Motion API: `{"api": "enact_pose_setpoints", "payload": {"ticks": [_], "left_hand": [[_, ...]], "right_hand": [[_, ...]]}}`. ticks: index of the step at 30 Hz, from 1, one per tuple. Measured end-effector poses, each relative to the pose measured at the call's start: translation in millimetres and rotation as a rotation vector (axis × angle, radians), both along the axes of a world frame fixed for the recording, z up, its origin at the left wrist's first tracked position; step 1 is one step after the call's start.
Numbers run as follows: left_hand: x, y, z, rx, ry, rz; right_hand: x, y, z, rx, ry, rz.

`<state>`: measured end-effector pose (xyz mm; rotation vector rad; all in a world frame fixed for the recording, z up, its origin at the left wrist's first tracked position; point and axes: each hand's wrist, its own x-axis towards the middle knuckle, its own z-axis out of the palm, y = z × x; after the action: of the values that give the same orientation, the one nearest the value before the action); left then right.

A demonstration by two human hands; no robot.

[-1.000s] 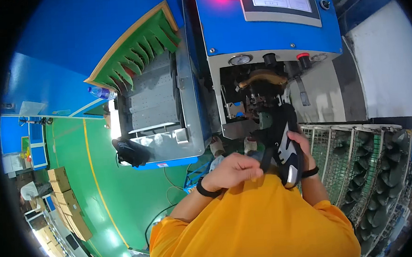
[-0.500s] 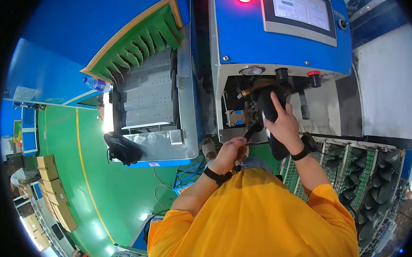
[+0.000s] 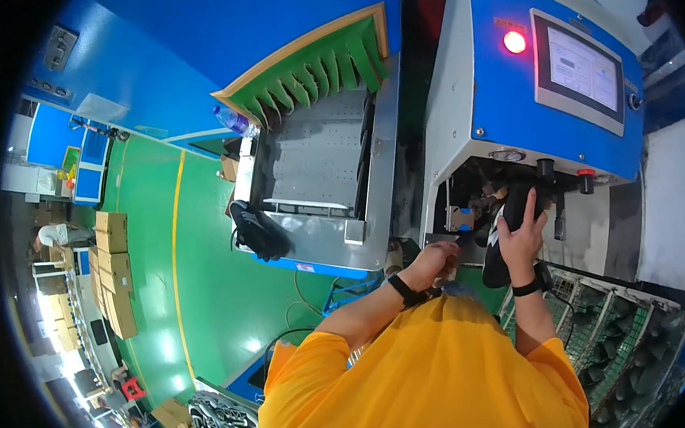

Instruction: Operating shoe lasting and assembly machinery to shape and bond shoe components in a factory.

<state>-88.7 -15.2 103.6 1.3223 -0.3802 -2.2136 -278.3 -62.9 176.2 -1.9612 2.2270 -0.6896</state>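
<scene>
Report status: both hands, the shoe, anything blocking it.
Right hand gripping black shoe, pressed upright into blue machine opening. Left hand closed low at the opening's edge; contents hidden. Nothing visibly blocking the shoe.

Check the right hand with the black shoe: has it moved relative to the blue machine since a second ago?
Yes. The right hand has carried the black shoe up from chest level into the opening of the blue machine, just under its panel.

Item count at the machine station

We count two hands (image 3: 435, 262) (image 3: 523, 235), one shoe (image 3: 506, 236), one red lamp (image 3: 515, 42), one screen (image 3: 580, 70), two wristbands (image 3: 400, 288).
</scene>
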Motion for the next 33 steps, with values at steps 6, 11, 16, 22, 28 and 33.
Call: {"api": "enact_pose_setpoints", "payload": {"ticks": [6, 11, 16, 22, 28, 33], "left_hand": [[-7.3, -6.9, 17.5, -0.056, 0.097, -0.272], [-20.0, -0.3, 33.6, 0.01, 0.313, -0.43], [-26.0, 38.9, 1.6, 0.18, 0.673, -0.527], [-2.7, 49.3, 10.1, 0.118, 0.412, -0.683], [26.3, 35.7, 16.2, 0.006, 0.187, -0.623], [37.2, 26.1, 25.7, -0.079, 0.151, -0.399]], "right_hand": [[0.4, 48.5, -10.0, -0.19, 0.015, 0.038], [-25.4, 147.0, -15.1, -0.135, 0.074, 0.081], [-19.2, 175.0, 66.0, 0.231, -0.084, 0.54], [-33.8, 130.7, 16.0, 0.483, -1.565, -0.391], [22.5, 97.2, -21.8, 0.161, -1.197, -0.192], [-59.7, 171.9, 41.4, 0.017, -1.091, -0.043]]}}
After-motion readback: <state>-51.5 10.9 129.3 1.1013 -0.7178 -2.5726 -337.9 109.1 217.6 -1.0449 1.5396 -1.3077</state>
